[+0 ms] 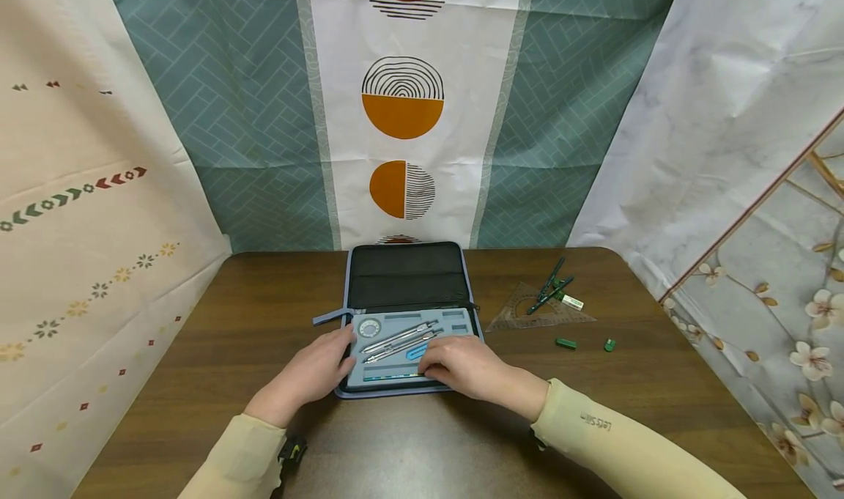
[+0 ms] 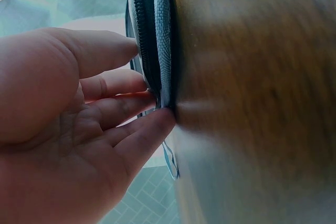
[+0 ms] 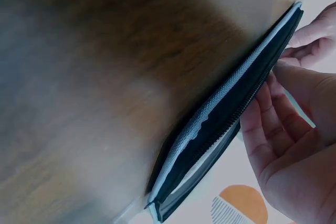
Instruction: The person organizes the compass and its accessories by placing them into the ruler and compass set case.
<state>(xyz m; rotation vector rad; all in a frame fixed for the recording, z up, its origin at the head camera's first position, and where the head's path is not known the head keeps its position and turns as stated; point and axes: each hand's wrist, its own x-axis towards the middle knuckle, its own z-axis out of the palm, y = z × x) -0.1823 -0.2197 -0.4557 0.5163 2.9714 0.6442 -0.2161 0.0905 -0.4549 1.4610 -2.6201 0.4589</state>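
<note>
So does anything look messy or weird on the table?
Yes, a bit messy: two dark pencils lie askew, partly over the clear set square, outside the open zip case, though its tray has empty-looking slots. Nothing looks spilled or broken.

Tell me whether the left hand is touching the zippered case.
Touching: the left wrist view shows the left hand with fingertips against the side of the zippered case.
</note>
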